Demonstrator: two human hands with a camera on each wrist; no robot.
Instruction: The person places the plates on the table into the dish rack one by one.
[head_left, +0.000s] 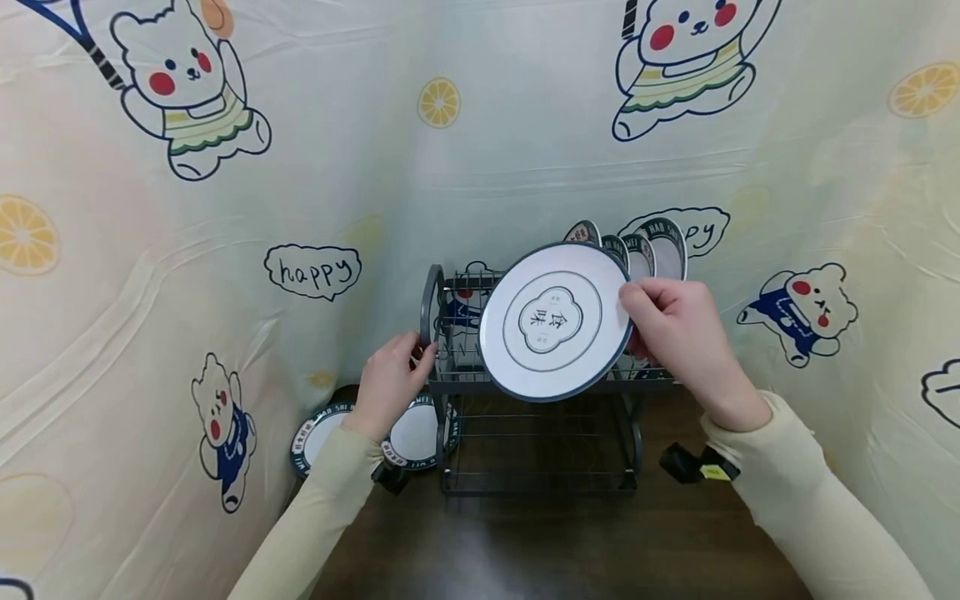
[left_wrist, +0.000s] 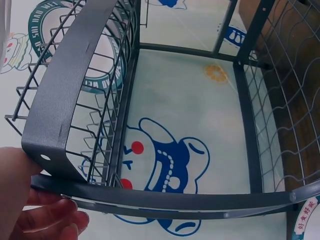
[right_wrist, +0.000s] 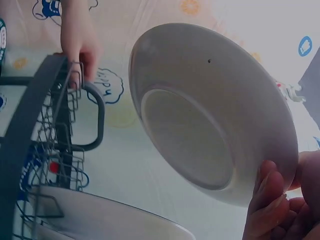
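My right hand (head_left: 686,337) pinches the right edge of a round white plate (head_left: 555,321) with a dark rim, thumb on its face and fingers behind. This plate is tilted, held over the upper tier of a dark wire dish rack (head_left: 540,483), its printed face towards the head camera. In the right wrist view the pale underside and foot ring of the plate (right_wrist: 185,140) show. My left hand (head_left: 390,379) grips the rack's left end; in the left wrist view its fingers (left_wrist: 50,215) curl under the metal frame.
Several dark-rimmed plates (head_left: 666,246) stand upright at the right of the upper tier. Two more plates, one nearer (head_left: 416,433) and one farther left (head_left: 322,437), lie left of the rack on the brown table (head_left: 525,550). A cartoon-printed cloth (head_left: 375,167) hangs behind and around.
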